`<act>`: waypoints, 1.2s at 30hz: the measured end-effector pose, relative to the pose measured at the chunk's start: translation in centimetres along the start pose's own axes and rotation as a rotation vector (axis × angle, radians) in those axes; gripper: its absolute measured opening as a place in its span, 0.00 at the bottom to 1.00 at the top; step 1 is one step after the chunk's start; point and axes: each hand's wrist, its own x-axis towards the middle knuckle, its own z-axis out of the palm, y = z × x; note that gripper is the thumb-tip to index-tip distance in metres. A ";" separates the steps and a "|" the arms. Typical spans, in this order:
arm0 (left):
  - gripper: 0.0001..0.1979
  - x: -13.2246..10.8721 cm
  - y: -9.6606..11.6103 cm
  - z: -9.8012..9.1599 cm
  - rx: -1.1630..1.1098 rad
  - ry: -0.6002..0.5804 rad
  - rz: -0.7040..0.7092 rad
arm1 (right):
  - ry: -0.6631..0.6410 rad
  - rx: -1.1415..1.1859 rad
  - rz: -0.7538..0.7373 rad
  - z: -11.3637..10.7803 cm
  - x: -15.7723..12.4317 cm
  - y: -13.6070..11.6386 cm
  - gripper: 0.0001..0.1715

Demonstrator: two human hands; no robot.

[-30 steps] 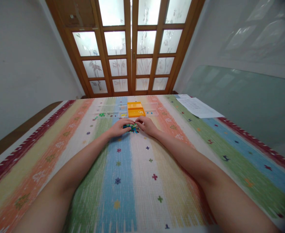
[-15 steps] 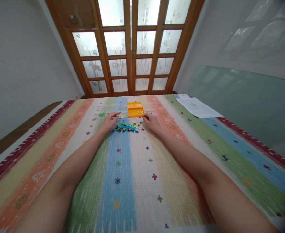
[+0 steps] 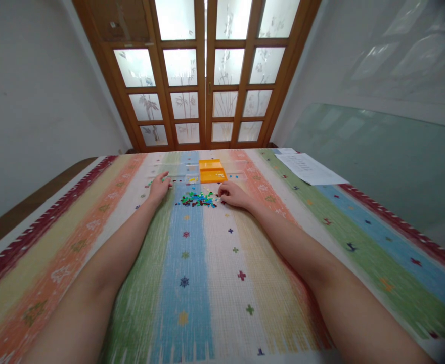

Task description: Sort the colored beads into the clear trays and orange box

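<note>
A mixed pile of small green, blue and dark red pieces [image 3: 198,199] lies on the striped cloth. At its right edge my right hand [image 3: 234,194] rests with fingers curled together; anything between the fingertips is too small to see. My left hand [image 3: 159,188] is over the left part of a clear plastic container, its thumb and fingers apart. Some green pieces [image 3: 149,184] show beside that hand, partly hidden by it. Behind the pile sits an orange box [image 3: 212,175] with a few pale pieces inside. Yellow pieces [image 3: 192,180] lie in a clear compartment left of it.
A few blue pieces [image 3: 233,176] lie in a clear section right of the orange box. Printed paper sheets [image 3: 309,169] rest at the far right of the table. Wooden glazed doors [image 3: 207,91] stand beyond the table's far edge.
My left hand has moved left, from beside the yellow pieces to over the green ones, and its fingers have spread. My right hand has shifted slightly down and left to the pile's edge.
</note>
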 end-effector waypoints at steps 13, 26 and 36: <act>0.26 0.2 -0.7 0.0 -0.024 0.060 0.008 | 0.096 -0.053 0.072 -0.1 -0.4 0.2 0.06; 0.22 -0.9 0.2 0.2 0.200 0.028 0.211 | 0.295 0.202 0.222 0.2 0.4 0.7 0.08; 0.21 -2.0 1.2 1.0 0.216 -0.101 0.315 | 0.397 0.611 0.442 1.0 1.3 2.3 0.16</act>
